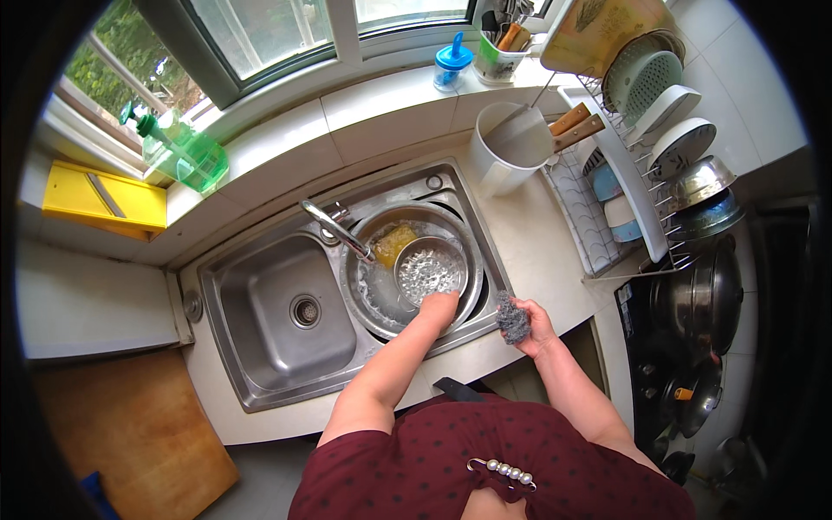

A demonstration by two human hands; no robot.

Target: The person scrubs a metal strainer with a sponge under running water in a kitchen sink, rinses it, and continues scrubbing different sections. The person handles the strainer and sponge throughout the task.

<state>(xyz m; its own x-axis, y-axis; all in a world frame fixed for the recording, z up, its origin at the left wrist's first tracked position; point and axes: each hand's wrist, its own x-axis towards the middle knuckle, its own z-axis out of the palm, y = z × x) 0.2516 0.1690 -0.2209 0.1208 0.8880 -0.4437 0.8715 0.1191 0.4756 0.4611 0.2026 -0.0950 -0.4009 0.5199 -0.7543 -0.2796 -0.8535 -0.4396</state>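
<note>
My left hand [441, 308] grips the near rim of a small round metal bowl [429, 272]. That bowl holds rippling water and sits inside a large stainless-steel basin [348, 286] in the right-hand sink bowl. Beside it in the basin, a yellow sponge or cloth [395, 244] lies in soapy water. To the right of the sink edge, my right hand [537, 330] holds a grey steel-wool scourer [512, 318] above the counter. The fingertips of my left hand are partly hidden by the hand itself. The chrome faucet [338, 229] reaches over the basin's left rim.
The left sink bowl [279, 325] adjoins the basin. A white plastic container [510, 146] stands behind right, near a dish rack [595, 240] with bowls and wood-handled knives. On the sill are a green pump bottle [188, 156] and a blue-lidded jar [452, 65]. A stove [640, 338] lies far right.
</note>
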